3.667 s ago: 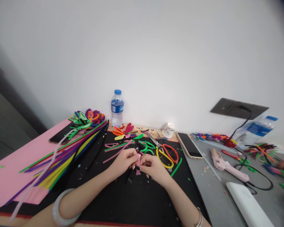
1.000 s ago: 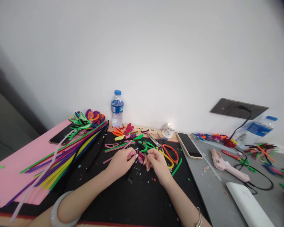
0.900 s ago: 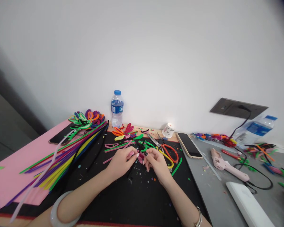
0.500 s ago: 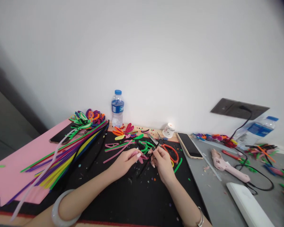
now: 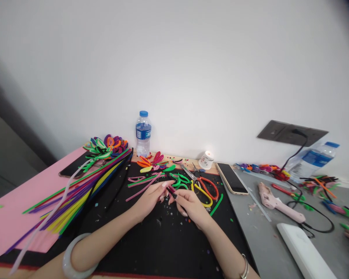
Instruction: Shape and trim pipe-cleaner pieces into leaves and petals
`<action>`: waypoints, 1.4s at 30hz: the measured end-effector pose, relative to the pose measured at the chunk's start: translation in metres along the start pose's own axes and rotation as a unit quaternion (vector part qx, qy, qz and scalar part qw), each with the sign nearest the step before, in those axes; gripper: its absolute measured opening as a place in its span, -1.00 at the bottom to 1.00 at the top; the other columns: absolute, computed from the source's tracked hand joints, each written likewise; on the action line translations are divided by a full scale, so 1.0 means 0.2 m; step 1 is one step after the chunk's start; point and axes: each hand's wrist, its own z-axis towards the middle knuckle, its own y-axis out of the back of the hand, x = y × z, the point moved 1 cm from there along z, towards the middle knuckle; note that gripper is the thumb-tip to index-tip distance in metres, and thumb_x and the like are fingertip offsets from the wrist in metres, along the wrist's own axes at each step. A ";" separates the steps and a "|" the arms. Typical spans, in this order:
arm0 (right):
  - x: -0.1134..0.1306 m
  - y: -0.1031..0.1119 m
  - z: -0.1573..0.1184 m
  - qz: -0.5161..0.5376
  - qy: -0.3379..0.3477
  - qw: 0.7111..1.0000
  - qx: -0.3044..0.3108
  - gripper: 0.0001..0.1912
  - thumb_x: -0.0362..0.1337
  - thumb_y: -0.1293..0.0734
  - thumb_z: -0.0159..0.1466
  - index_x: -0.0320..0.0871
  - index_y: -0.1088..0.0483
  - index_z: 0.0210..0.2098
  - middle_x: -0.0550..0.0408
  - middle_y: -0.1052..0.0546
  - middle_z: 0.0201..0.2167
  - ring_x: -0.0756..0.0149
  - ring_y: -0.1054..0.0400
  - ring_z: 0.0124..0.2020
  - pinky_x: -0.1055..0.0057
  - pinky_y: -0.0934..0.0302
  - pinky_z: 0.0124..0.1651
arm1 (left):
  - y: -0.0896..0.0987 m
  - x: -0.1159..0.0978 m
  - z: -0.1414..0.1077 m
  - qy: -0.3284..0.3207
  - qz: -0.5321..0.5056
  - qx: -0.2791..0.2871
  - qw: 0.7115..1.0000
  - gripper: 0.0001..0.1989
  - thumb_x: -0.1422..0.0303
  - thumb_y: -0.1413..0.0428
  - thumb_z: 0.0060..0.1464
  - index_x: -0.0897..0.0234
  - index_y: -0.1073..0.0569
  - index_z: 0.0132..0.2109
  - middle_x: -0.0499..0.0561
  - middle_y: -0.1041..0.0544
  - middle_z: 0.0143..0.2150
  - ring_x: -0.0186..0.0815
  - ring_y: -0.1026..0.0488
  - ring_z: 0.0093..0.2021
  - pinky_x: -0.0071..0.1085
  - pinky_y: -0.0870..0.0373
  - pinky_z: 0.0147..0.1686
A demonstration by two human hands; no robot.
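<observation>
Fingertip to fingertip over the black mat point(image 5: 151, 248), my left hand point(image 5: 151, 197) and my right hand point(image 5: 192, 203) are closed in a pinch. Between them is a small dark pink and black pipe cleaner piece point(image 5: 171, 189), partly covered by the fingers. Just beyond lie green pipe cleaner loops point(image 5: 180, 180) and pink pipe cleaner strips point(image 5: 142, 190). Pliers with orange and yellow handles point(image 5: 209, 186) and scissors point(image 5: 189, 171) rest close behind my right hand.
Long pipe cleaners point(image 5: 75, 197) cover a pink sheet point(image 5: 14, 205) at left. A bottle point(image 5: 143, 133), a paper cup point(image 5: 206, 160) and a phone point(image 5: 232, 178) stand or lie behind. At right are a pink hot glue gun point(image 5: 282, 205), its cable and a white box point(image 5: 304, 250).
My right hand has moved left and slightly down, bringing the dark piece against the pink one at my left fingertips. The yellow handle shows more now.
</observation>
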 end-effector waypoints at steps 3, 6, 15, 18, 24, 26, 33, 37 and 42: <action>-0.01 0.00 0.01 -0.001 0.004 1.000 -0.006 -0.72 -0.13 -0.19 0.25 -0.16 -0.37 -0.45 0.34 -0.14 -0.81 0.52 0.14 -0.77 0.53 0.24 -0.64 | 0.00 -0.02 -0.01 -0.009 0.028 0.021 0.999 -0.46 0.08 0.10 0.19 0.40 -0.37 0.12 -0.09 -0.29 -0.47 -0.39 -0.15 -0.47 -0.46 -0.11 -0.42; -0.03 0.01 0.02 0.000 0.009 1.000 -0.002 -0.72 -0.12 -0.20 0.24 -0.15 -0.34 -0.47 0.35 -0.14 -0.80 0.53 0.13 -0.78 0.52 0.23 -0.65 | -0.01 -0.03 -0.02 -0.023 0.070 0.050 0.996 -0.49 0.11 0.13 0.21 0.37 -0.38 0.11 -0.07 -0.32 -0.45 -0.38 -0.18 -0.44 -0.45 -0.14 -0.38; 0.00 0.01 0.01 -0.026 0.033 0.999 0.011 -0.65 -0.05 -0.19 0.26 -0.18 -0.42 -0.42 0.29 -0.22 -0.76 0.49 0.05 -0.72 0.50 0.15 -0.57 | -0.02 -0.06 -0.03 -0.090 0.160 0.030 0.983 -0.60 0.16 0.11 0.21 0.30 -0.49 -0.05 0.00 -0.43 -0.37 -0.20 -0.34 -0.18 -0.31 -0.22 -0.05; 0.00 0.01 0.01 -0.009 0.024 1.000 0.004 -0.67 -0.06 -0.21 0.24 -0.17 -0.39 -0.47 0.28 -0.23 -0.75 0.48 0.02 -0.71 0.50 0.14 -0.55 | 0.01 -0.07 -0.02 -0.093 0.162 -0.057 0.981 -0.60 0.17 0.12 0.21 0.30 -0.49 -0.08 -0.02 -0.42 -0.42 -0.18 -0.37 -0.20 -0.31 -0.25 -0.09; -0.03 0.02 0.02 -0.002 0.022 1.000 -0.010 -0.68 -0.09 -0.21 0.25 -0.16 -0.35 -0.51 0.29 -0.20 -0.76 0.49 0.04 -0.71 0.50 0.17 -0.56 | 0.01 -0.07 -0.02 -0.097 0.159 -0.084 0.979 -0.61 0.20 0.14 0.23 0.32 -0.47 -0.07 0.02 -0.49 -0.33 -0.18 -0.39 -0.15 -0.31 -0.25 -0.06; -0.03 0.02 0.02 -0.016 0.017 1.000 0.000 -0.67 -0.08 -0.22 0.25 -0.16 -0.36 -0.51 0.30 -0.19 -0.76 0.49 0.04 -0.72 0.51 0.18 -0.58 | 0.00 -0.06 -0.03 -0.106 0.171 -0.038 0.979 -0.63 0.23 0.13 0.23 0.31 -0.48 -0.08 0.05 -0.52 -0.22 -0.19 -0.39 -0.10 -0.32 -0.23 -0.01; -0.03 0.01 0.02 -0.033 0.006 0.999 0.005 -0.66 -0.07 -0.22 0.24 -0.16 -0.35 -0.53 0.29 -0.21 -0.76 0.50 0.02 -0.73 0.51 0.20 -0.61 | -0.01 -0.08 -0.03 -0.118 0.204 -0.010 0.972 -0.64 0.24 0.15 0.23 0.30 -0.50 -0.18 0.04 -0.52 -0.24 -0.21 -0.41 -0.18 -0.36 -0.25 -0.08; -0.05 0.04 0.04 -0.026 0.033 0.997 -0.057 -0.66 -0.08 -0.21 0.24 -0.16 -0.32 -0.56 0.28 -0.23 -0.77 0.50 0.03 -0.73 0.52 0.17 -0.60 | 0.02 -0.09 -0.02 -0.103 0.216 -0.112 0.964 -0.60 0.17 0.17 0.22 0.31 -0.43 -0.35 -0.07 -0.35 -0.51 -0.29 -0.29 -0.44 -0.41 -0.21 -0.38; -0.05 0.08 0.04 -0.035 0.054 0.983 -0.175 -0.68 -0.10 -0.21 0.22 -0.15 -0.31 -0.57 0.26 -0.23 -0.75 0.48 0.01 -0.71 0.52 0.13 -0.62 | 0.07 -0.06 0.01 -0.109 0.167 -0.200 0.959 -0.58 0.10 0.16 0.20 0.28 -0.32 -0.46 -0.15 -0.18 -0.60 -0.37 -0.16 -0.55 -0.44 -0.09 -0.49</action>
